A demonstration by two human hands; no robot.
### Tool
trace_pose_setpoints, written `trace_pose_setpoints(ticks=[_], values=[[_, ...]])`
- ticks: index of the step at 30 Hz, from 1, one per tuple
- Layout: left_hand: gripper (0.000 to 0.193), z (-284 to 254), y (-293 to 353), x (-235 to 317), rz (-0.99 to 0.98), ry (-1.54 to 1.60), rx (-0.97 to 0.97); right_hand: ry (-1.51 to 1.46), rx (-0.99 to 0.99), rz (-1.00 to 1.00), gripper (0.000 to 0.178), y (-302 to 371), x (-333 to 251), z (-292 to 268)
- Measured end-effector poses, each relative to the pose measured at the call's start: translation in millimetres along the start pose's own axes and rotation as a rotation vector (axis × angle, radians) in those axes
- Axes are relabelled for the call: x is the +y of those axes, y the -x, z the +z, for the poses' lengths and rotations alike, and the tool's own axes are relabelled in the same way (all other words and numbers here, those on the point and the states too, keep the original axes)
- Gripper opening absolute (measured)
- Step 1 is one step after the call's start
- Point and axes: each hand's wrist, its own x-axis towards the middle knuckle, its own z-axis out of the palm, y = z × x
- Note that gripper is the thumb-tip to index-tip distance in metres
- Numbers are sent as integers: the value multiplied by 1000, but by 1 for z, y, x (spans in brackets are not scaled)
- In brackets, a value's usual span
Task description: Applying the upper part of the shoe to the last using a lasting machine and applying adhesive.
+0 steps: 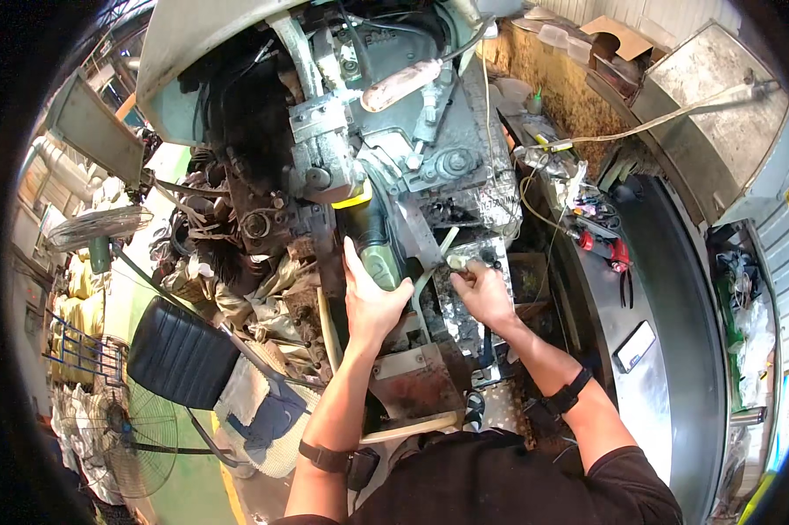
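Note:
A large grey machine (394,114), worn and dusty, stands before me. In its middle sits a dark rounded piece with a green, glossy end (379,264); its exact kind does not show. My left hand (368,302) grips the near end of this piece, fingers along its left side and thumb on its right. Above the piece is a yellow band (354,196) under the machine's metal head (320,153). My right hand (484,297) is curled closed beside a pale knob (455,262); what its fingers hold, if anything, is hidden. A pale rod (449,238) stands between my hands.
On the left are a black padded chair (182,353), a floor fan (123,442) and heaped cloth (237,297). To the right, a metal bench (631,306) carries a phone (635,346) and a red tool (606,249). A cable (648,127) crosses behind.

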Motion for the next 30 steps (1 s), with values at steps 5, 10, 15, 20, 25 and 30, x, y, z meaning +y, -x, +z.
trace_pose_setpoints(ticks=[5,10,15,20,25,30], values=[[112,4,1,-10,51,-56,69,1,-16,18,27,-1,-3,1],[112,4,3,-9,56,-66,78,-18,-30,41,28,1,-13,-3],[113,0,4,-9,86,-29,30,-13,-1,33,28,1,-11,-3],[101,-6,0,-28,41,167,-78,-12,-22,59,28,-1,-8,-1],[99,-9,-1,-28,45,248,-106,-21,2,53,28,-2,-5,0],[97,-12,2,-24,36,283,-99,-20,1,97,30,0,-10,-1]])
